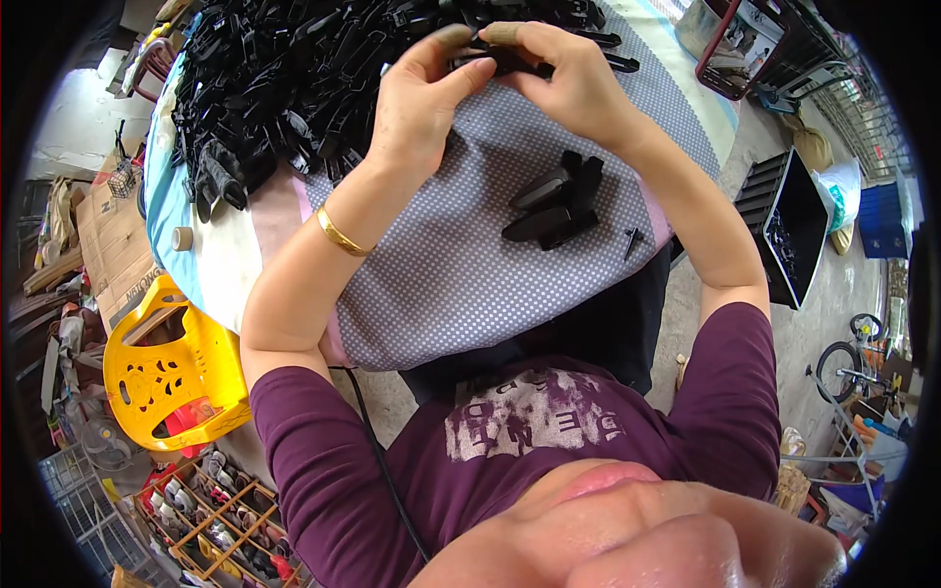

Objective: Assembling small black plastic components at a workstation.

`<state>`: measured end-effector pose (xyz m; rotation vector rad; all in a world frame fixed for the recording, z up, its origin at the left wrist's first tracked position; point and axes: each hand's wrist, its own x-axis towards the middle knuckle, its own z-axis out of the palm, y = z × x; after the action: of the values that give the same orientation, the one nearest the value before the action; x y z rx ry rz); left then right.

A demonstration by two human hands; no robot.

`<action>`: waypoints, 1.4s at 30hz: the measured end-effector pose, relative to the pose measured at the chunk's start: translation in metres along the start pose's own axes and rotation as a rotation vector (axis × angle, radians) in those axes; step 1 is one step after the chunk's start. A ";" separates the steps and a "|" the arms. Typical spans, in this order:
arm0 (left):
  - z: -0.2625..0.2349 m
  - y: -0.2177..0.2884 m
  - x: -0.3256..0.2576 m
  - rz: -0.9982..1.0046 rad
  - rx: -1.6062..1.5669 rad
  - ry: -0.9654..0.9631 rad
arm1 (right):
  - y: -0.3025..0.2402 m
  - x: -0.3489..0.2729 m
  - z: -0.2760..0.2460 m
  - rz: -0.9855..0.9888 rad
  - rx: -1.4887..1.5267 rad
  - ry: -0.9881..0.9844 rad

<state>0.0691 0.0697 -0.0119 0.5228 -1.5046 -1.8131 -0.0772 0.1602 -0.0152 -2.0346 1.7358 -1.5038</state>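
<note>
At the far side of the table, my left hand (417, 103) and my right hand (569, 78) come together with fingers closed on a small black plastic part (508, 65). Fingers cover much of it, so its exact kind does not show. Finger covers wrap some fingertips. A big heap of similar black plastic parts (284, 83) spreads at the far left, right beside my left hand. Nearer to me, a few larger black pieces (557, 204) lie together on the dotted grey cloth (431, 284). A tiny black piece (632, 241) rests apart, by the cloth's right edge.
A tape roll (182, 238) sits at the table's left edge. Below it stands a yellow plastic chair (223, 367). On the floor to the right are a black crate (810, 235), a blue bin (882, 220) and a bicycle (843, 372). A shoe rack (211, 519) is at lower left.
</note>
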 end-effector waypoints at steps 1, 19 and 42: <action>0.000 0.001 0.001 0.057 -0.039 0.004 | 0.003 -0.001 -0.003 0.000 -0.002 -0.001; -0.007 0.012 0.004 0.164 0.201 -0.096 | -0.009 0.003 -0.016 0.569 0.971 0.056; -0.013 0.022 0.003 0.105 0.053 -0.316 | -0.022 -0.007 -0.005 0.245 0.115 -0.164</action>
<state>0.0823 0.0572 0.0060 0.1826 -1.7587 -1.8395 -0.0641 0.1761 -0.0044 -1.7609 1.7180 -1.2924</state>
